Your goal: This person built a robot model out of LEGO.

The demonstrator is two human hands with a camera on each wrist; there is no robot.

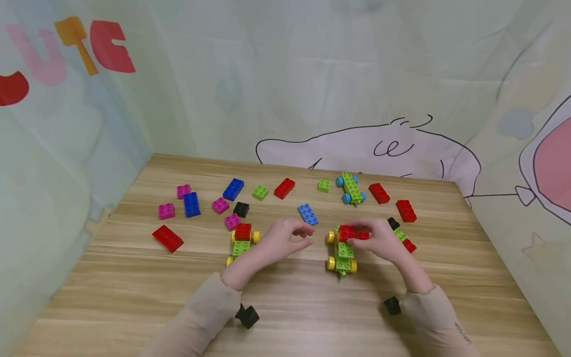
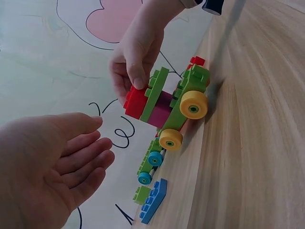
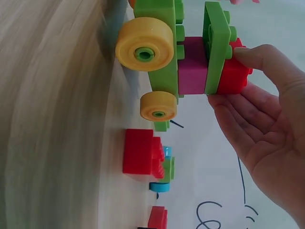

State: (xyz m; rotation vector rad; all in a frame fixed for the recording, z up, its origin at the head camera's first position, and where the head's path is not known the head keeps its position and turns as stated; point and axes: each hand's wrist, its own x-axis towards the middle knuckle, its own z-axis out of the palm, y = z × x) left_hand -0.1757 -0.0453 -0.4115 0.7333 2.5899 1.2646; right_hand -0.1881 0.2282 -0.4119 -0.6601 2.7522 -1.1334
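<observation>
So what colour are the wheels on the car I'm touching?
Yellow wheels; clearest in the right wrist view.

Left sleeve [image 1: 196, 312]: long, loose, light beige, softly creased. Right sleeve [image 1: 434, 322]: same beige, small dark marking [image 1: 463, 332] on outer side, too small to read. Black, boxy left camera [image 1: 250, 317] and right camera [image 1: 392, 306] beside the sleeves. Left grip [image 1: 283, 240], right grip [image 1: 379, 240]: both bare
</observation>
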